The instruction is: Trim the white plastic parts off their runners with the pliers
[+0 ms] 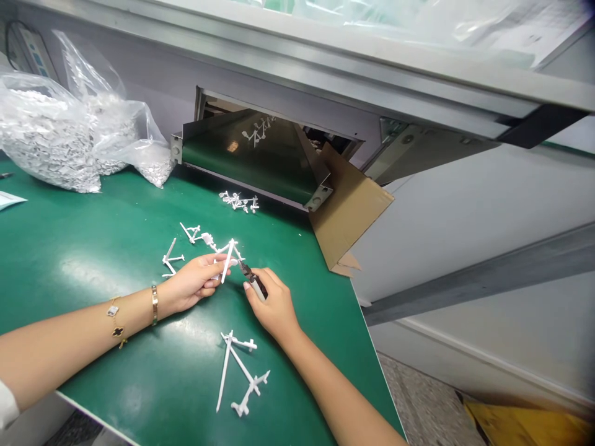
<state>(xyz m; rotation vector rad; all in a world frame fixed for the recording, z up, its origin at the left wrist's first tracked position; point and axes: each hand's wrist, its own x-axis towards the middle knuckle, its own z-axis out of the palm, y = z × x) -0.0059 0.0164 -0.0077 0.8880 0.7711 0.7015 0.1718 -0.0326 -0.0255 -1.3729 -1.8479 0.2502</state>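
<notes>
My left hand [198, 282] pinches a white branched plastic piece [227, 260] above the green table [116, 248]. My right hand [274, 303] is wrapped round small cutting pliers [255, 284], whose tips meet the right side of that piece. Left of my left hand lies another white branched piece [171, 259], and a further one [189, 233] sits just beyond it. A larger white branched piece [242, 371] rests nearer to me, between my forearms. Small white parts [239, 202] lie in a cluster below the chute.
Clear bags of white parts [51, 136] stand at the back left. A metal chute [251, 161] with white pieces on it opens at the back. Beside it leans a cardboard flap [348, 207]. A metal shelf edge [297, 49] crosses above.
</notes>
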